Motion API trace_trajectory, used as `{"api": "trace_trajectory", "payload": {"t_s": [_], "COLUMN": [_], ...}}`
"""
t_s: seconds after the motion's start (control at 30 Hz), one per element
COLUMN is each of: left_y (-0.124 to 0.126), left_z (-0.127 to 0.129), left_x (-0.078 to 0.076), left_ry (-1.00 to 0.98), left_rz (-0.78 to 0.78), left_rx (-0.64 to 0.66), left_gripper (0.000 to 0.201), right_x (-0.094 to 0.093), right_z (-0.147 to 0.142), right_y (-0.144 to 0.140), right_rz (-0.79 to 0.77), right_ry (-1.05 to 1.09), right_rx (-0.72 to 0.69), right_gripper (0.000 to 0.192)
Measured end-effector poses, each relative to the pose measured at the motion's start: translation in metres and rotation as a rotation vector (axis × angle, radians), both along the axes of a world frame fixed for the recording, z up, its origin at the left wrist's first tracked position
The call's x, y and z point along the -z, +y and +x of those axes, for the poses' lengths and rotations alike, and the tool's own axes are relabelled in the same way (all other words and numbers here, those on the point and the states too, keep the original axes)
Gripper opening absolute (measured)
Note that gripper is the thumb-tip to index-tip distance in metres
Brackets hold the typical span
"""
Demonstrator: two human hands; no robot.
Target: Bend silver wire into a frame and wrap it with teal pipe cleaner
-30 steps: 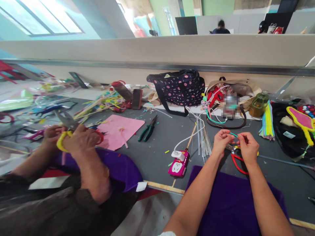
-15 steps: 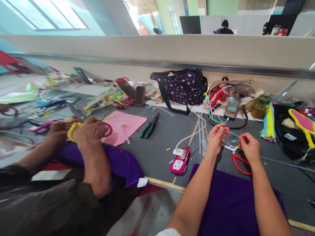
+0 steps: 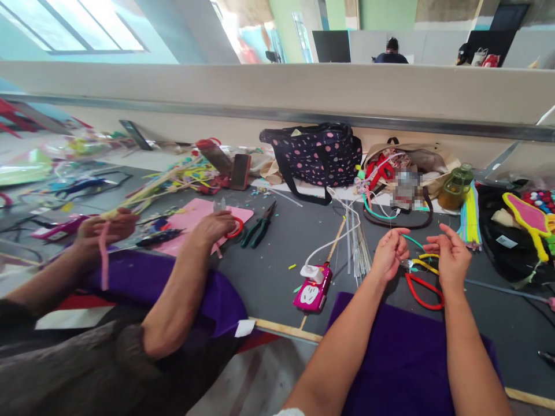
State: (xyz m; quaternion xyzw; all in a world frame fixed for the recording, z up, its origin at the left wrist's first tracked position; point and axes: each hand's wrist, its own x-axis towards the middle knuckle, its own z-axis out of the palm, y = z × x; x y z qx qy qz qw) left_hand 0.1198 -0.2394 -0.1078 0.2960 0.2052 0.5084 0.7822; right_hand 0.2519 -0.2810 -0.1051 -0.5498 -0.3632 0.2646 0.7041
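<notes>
My left hand pinches one end of a thin teal pipe cleaner just above the grey table. The strand runs right toward the thumb of my right hand, whose fingers are spread with the palm showing. Between and below my hands lie scissors with red and yellow handles, beside a short yellow strand. A purple cloth covers my lap under both forearms.
A co-worker at left holds a pink pipe cleaner in one hand and rests the other on red-handled scissors over a pink sheet. Green pliers, a pink device, thin wires, a polka-dot bag and a green bottle surround them.
My hands have drawn apart and my right hand has opened off the teal strand. The co-worker has put down the yellow piece, now holding a pink pipe cleaner and reaching onto the pink sheet.
</notes>
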Motion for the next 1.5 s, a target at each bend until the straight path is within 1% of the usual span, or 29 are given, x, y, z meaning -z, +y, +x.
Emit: {"api": "trace_trajectory", "payload": {"t_s": [0.1, 0.23, 0.3, 0.4, 0.5, 0.57, 0.63, 0.77, 0.87, 0.97, 1.07, 1.17, 1.37, 1.5], "left_y": [0.001, 0.009, 0.012, 0.015, 0.014, 0.014, 0.013, 0.010, 0.007, 0.005, 0.004, 0.004, 0.004, 0.005], "left_z": [0.000, -0.011, -0.018, -0.024, -0.025, -0.025, -0.024, -0.023, -0.021, -0.020, -0.019, -0.018, -0.017, -0.018], "left_x": [0.001, -0.002, -0.005, -0.007, -0.007, -0.007, -0.007, -0.009, -0.010, -0.009, -0.008, -0.008, -0.007, -0.006], "left_ry": [0.021, 0.008, -0.001, 0.006, 0.037, 0.069, 0.103, 0.183, 0.293, 0.393, 0.444, 0.441, 0.361, 0.385], "left_rz": [-0.006, -0.004, -0.005, -0.007, -0.007, 0.005, 0.021, 0.056, 0.114, 0.158, 0.173, 0.166, 0.116, 0.123], "left_rx": [-0.001, -0.090, -0.121, -0.110, -0.063, -0.054, -0.073, -0.129, -0.167, -0.163, -0.145, -0.137, -0.130, -0.121], "left_gripper": [0.047, 0.048, 0.047, 0.042, 0.041, 0.042, 0.041, 0.038, 0.037, 0.039, 0.040, 0.038, 0.034, 0.035], "right_x": [0.001, -0.004, -0.007, -0.012, -0.015, -0.016, -0.015, -0.014, -0.014, -0.014, -0.015, -0.016, -0.016, -0.015], "right_z": [-0.001, 0.001, 0.001, 0.002, 0.002, 0.002, 0.003, 0.004, 0.002, -0.001, -0.002, -0.004, -0.006, -0.005], "right_y": [0.000, -0.002, -0.004, -0.004, -0.005, -0.005, -0.006, -0.006, -0.006, -0.006, -0.006, -0.007, -0.007, -0.007], "right_rz": [-0.051, -0.039, -0.041, -0.026, -0.009, -0.012, -0.017, -0.030, -0.026, -0.025, -0.028, -0.036, -0.064, -0.065], "right_ry": [0.043, 0.106, 0.125, 0.158, 0.184, 0.185, 0.182, 0.155, 0.094, 0.039, 0.021, 0.025, 0.027, 0.021], "right_rx": [-0.058, -0.075, -0.088, -0.102, -0.070, -0.046, -0.044, -0.086, -0.070, -0.044, -0.031, -0.007, 0.001, 0.002], "right_gripper": [0.046, 0.048, 0.052, 0.055, 0.046, 0.040, 0.038, 0.042, 0.037, 0.032, 0.030, 0.028, 0.030, 0.030]}}
